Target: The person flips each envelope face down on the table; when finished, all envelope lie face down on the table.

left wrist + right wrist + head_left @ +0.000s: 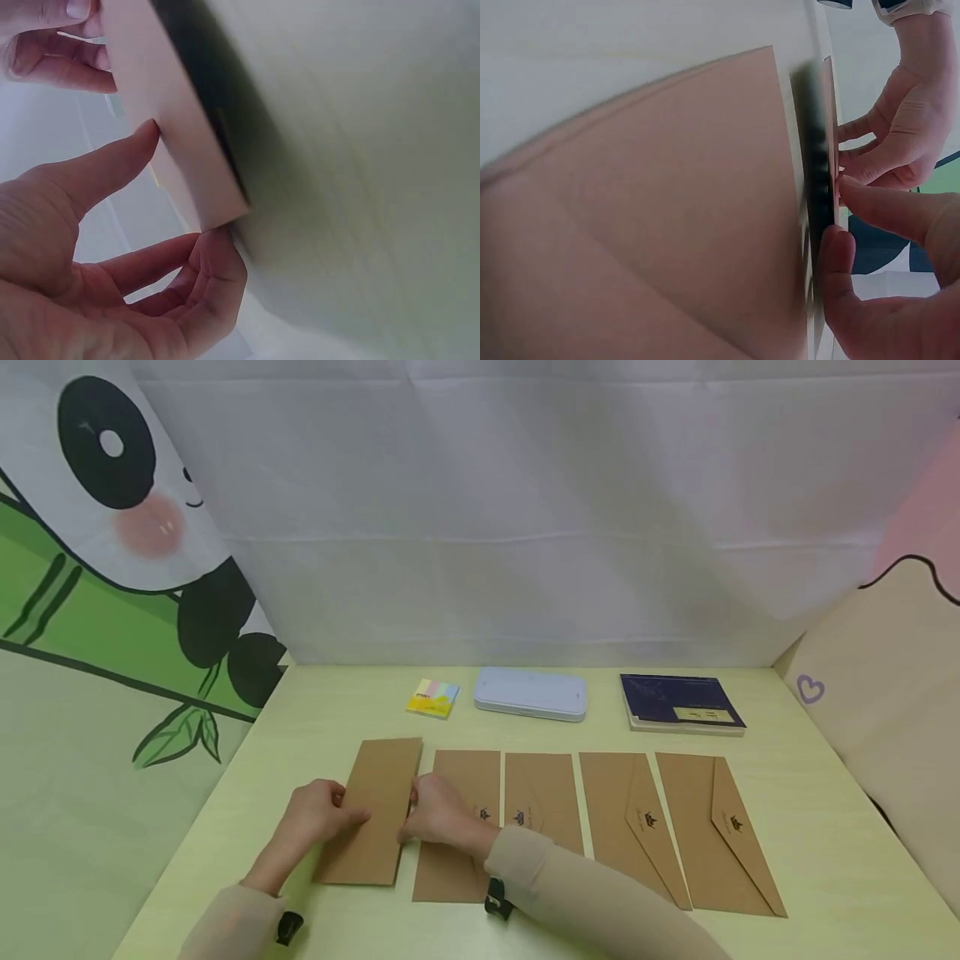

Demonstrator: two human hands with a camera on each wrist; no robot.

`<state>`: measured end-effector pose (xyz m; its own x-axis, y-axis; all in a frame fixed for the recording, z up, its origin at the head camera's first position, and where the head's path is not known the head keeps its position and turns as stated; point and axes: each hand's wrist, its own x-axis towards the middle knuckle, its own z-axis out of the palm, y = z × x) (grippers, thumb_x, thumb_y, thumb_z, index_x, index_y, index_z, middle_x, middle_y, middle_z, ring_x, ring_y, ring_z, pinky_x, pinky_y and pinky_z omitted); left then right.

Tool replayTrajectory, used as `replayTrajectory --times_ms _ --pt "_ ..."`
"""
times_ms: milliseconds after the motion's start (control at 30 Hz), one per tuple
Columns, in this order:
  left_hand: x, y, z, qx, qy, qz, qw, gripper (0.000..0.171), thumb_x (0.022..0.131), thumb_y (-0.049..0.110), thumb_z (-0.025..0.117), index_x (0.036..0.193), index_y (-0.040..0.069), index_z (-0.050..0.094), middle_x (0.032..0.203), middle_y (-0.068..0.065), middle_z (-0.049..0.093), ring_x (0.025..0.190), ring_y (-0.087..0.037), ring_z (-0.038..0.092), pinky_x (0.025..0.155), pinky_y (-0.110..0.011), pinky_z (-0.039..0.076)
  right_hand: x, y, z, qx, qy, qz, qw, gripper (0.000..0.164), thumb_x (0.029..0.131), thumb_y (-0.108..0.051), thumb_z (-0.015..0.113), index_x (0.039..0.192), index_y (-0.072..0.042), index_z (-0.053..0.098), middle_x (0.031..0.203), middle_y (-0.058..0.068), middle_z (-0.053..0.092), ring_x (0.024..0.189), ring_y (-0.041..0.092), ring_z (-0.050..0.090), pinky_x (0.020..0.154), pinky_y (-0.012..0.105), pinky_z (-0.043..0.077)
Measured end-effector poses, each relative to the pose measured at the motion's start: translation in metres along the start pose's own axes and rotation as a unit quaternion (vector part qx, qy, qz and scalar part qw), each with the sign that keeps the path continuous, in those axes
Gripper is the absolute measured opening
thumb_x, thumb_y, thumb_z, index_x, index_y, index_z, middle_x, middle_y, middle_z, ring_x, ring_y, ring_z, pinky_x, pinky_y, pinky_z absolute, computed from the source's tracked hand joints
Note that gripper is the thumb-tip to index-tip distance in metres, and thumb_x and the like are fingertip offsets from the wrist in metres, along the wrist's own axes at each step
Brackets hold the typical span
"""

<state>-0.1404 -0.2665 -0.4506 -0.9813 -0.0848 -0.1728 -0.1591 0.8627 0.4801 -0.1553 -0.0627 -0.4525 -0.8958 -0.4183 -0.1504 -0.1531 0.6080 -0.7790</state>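
Observation:
A plain brown paper envelope (381, 793) is raised slightly over the left side of the table, with a shadow beneath it. My left hand (317, 814) pinches its left edge, thumb on the upper face and fingers curled under. At the opposite edge, my right hand (437, 810) grips it between thumb and fingers. In the right wrist view the lifted envelope (829, 135) shows nearly edge-on. Just right of it, partly covered by my right hand and forearm, lies another brown envelope (465, 768) with a small crown print.
More brown envelopes (678, 793) with pointed flaps and crown prints continue the row to the right. Behind them are a pad of colored sticky notes (433, 699), a pale lavender case (529, 693) and a dark blue notebook (675, 697). A white curtain (525, 527) closes off the back.

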Motion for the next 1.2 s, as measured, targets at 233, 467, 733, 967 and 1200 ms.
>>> replayTrajectory --times_ms 233,467,733,967,1200 --pt "-0.001 0.004 0.005 0.024 0.013 0.020 0.9994 0.042 0.073 0.024 0.082 0.090 -0.008 0.061 0.071 -0.007 0.054 0.064 -0.021 0.049 0.055 -0.034 0.043 0.004 -0.001 0.000 -0.053 -0.011 0.017 0.998 0.043 0.056 -0.012 0.092 0.073 -0.006 0.053 0.065 0.000 0.045 0.055 0.013 0.043 0.045 0.026 0.038" --pt "0.000 0.006 0.007 0.028 0.016 0.029 0.9991 0.044 0.071 0.024 0.083 0.090 -0.009 0.061 0.070 -0.007 0.053 0.065 -0.022 0.049 0.056 -0.035 0.043 0.008 -0.003 -0.001 -0.091 -0.022 0.025 0.995 0.048 0.055 -0.015 0.093 0.079 -0.005 0.053 0.070 0.002 0.048 0.059 0.015 0.044 0.050 0.026 0.041" --pt "-0.002 0.008 0.003 0.021 0.008 0.015 0.9996 0.053 0.073 0.027 0.082 0.101 -0.012 0.060 0.078 -0.011 0.060 0.069 -0.024 0.054 0.060 -0.037 0.047 0.005 -0.002 -0.005 -0.052 -0.029 0.030 0.998 0.044 0.057 -0.015 0.092 0.074 -0.005 0.053 0.066 0.001 0.045 0.057 0.016 0.042 0.048 0.028 0.038" --pt "-0.002 0.019 -0.004 0.003 -0.003 0.011 0.9999 0.070 0.075 0.033 0.081 0.119 -0.015 0.055 0.094 -0.019 0.064 0.080 -0.028 0.059 0.069 -0.043 0.051 -0.007 -0.002 -0.017 -0.050 -0.034 -0.013 0.998 0.049 0.060 -0.019 0.091 0.092 0.002 0.060 0.077 0.001 0.055 0.064 0.015 0.050 0.057 0.025 0.044" --pt "-0.008 0.040 0.007 -0.066 -0.037 0.034 0.9965 0.049 0.074 0.032 0.082 0.104 -0.003 0.067 0.083 -0.007 0.061 0.074 -0.020 0.055 0.063 -0.034 0.047 -0.024 0.009 -0.037 -0.043 -0.057 -0.024 0.997 0.049 0.066 -0.021 0.087 0.098 0.001 0.058 0.072 0.001 0.053 0.060 0.013 0.046 0.052 0.026 0.040"
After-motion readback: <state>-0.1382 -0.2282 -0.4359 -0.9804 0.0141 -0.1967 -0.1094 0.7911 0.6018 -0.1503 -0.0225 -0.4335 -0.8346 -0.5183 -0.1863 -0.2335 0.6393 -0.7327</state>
